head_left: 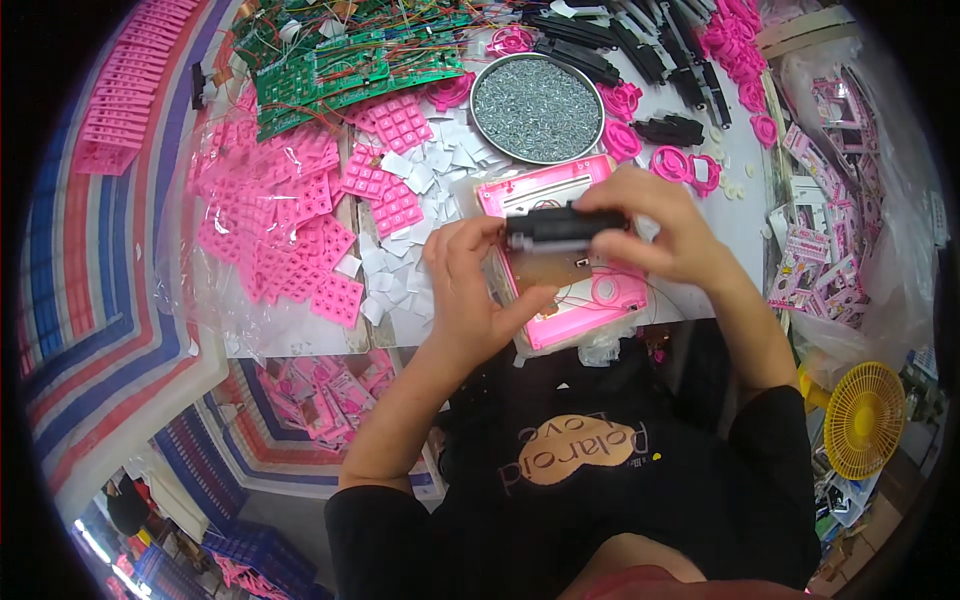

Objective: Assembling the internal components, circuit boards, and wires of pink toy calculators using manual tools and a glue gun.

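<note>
A long black plastic part (555,227) is held level between my hands, over an open pink casing (628,290). My right hand (660,225) pinches its right end between thumb and fingers. My left hand (470,285) has its curled fingertips at the part's left end, while its thumb reaches across the casing. A brownish flat piece (553,268) shows below the black part; whether the two are joined I cannot tell. Thin wires and a pink ring (606,288) lie in the casing's lower right. Clear plastic wrap (600,347) sticks out under its near edge.
A round metal tray (537,68) of small screws stands beyond the casing. To the left are pink keypads (270,215), white paper squares (405,265) and wired green circuit boards (360,85). Black parts (640,50) lie far right, bagged printed pieces (825,220) right, a yellow fan (865,420) lower right.
</note>
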Motion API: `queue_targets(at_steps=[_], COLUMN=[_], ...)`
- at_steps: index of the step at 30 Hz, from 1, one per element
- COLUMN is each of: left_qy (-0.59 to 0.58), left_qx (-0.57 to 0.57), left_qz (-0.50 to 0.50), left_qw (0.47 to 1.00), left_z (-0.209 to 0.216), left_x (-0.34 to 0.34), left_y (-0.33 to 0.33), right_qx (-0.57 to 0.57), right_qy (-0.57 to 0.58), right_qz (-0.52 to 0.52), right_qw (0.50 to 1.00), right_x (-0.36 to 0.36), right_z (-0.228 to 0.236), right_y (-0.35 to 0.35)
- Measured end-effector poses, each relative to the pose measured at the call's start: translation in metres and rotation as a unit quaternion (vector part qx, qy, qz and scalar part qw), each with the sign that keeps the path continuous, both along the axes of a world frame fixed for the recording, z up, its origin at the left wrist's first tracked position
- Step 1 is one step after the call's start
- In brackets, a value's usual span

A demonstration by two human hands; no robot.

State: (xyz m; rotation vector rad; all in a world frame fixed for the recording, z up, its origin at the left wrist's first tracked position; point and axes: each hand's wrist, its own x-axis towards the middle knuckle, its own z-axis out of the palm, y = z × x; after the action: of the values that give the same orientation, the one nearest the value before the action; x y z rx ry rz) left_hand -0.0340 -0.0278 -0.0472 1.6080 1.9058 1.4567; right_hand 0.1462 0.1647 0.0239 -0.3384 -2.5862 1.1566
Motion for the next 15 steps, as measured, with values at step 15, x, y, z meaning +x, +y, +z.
queue_targets(at_steps=[15], left_qy=[0.139], left_qx=[-0.073], left_qz=[0.046], left_qw=[0.986], left_z=[0.018], left_x=[0.015], left_y=[0.013], right_qx=[0.218], right_qy=[-0.075], right_qz=[-0.043], right_qw=[0.972], right_x=[-0.039], right_z=[0.013], right_y=[0.016])
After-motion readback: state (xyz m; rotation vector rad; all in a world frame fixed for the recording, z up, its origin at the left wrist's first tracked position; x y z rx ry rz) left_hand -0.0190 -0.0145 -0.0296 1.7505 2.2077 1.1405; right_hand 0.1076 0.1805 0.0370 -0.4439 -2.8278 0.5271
